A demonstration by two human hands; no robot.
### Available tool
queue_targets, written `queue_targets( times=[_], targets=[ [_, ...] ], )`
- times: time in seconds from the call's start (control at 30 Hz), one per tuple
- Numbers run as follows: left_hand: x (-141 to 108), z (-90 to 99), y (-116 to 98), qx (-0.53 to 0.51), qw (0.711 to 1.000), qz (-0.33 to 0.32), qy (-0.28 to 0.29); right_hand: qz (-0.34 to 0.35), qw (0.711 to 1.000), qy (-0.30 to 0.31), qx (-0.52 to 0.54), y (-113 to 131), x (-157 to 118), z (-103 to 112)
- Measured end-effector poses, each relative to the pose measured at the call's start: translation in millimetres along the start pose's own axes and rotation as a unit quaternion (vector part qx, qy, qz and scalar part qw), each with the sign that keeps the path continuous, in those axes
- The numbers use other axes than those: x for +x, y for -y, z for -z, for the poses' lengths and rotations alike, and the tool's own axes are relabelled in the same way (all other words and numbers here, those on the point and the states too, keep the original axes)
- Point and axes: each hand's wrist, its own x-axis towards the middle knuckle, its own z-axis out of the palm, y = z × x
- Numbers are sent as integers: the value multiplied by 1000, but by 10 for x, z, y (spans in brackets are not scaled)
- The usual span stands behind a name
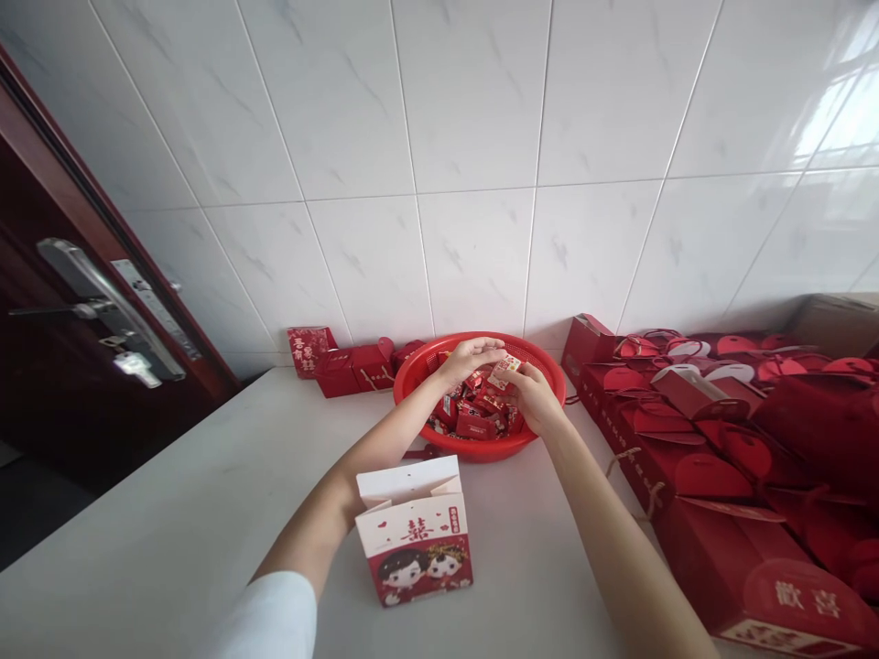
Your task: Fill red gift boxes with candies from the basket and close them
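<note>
A red plastic basket (406, 395) on the white table holds many small red candy packets (477, 423). Above them, my right hand (536, 399) pinches a small white-and-red patterned packet (504, 372) between thumb and fingers. My left hand (471, 360) reaches over the basket's left side, fingers stretched toward that packet; I cannot tell whether they touch it. Between my forearms, a white-and-red paper gift bag (416, 540) with two cartoon figures stands upright with its top open.
Many red gift boxes (762, 558) crowd the right side of the table (206, 513). More red boxes (350, 368) stand against the tiled wall (473, 247), left of the basket. A dark red door (75, 366) with keys in its lock is at the left.
</note>
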Motion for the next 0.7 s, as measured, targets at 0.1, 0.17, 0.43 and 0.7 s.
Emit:
queue_targets(
  times=[0.1, 0.17, 0.43, 0.7],
  targets=[
    [-16, -17, 4, 18, 1000, -2, 18, 6, 1000, -5, -1, -5, -13, -11],
    [-23, -25, 2, 19, 1000, -2, 20, 13, 1000, -5, 2, 1, -23, -17],
    [23, 48, 105, 191, 979, 59, -38, -21, 997, 2, 75, 29, 40, 44],
    [65, 278, 350, 337, 936, 93, -30, -33, 990, -32, 136, 25, 147, 134]
  ],
)
